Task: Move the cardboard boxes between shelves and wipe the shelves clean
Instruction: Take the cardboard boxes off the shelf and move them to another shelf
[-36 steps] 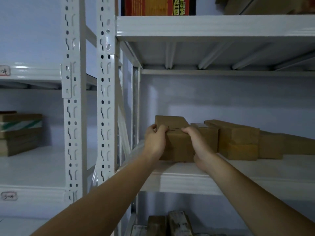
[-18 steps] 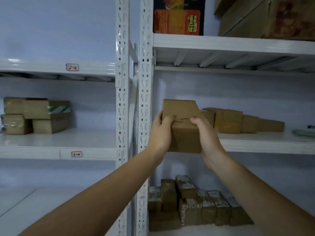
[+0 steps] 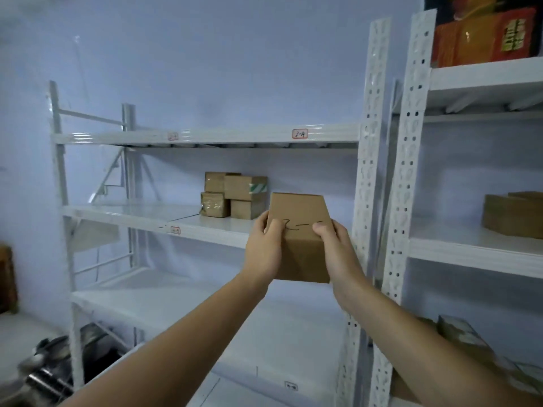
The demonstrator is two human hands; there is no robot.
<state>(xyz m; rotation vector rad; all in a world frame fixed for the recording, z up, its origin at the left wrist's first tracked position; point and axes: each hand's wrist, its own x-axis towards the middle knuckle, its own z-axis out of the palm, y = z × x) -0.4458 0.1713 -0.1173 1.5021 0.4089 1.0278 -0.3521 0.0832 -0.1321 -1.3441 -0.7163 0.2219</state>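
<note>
- You hold one plain brown cardboard box with black handwriting on top, up in the air in front of the white perforated steel upright.
- Your left hand grips the box's left side, fingers curled round it, thumb pressed on the top face.
- Your right hand grips the right side the same way, thumb on top by the writing.
- Box is left of the upright, off any shelf, level with the white middle shelf of the left rack.
- A stack of four small brown cardboard boxes sits on that shelf, left of the upright and behind the held box; one has green-striped tape.
- Red-bordered label reading 2-4 is on the shelf beam above, left of the upright.
- Right of the upright: low brown cardboard boxes on a white shelf, and a red and orange printed carton on the shelf above.
</note>
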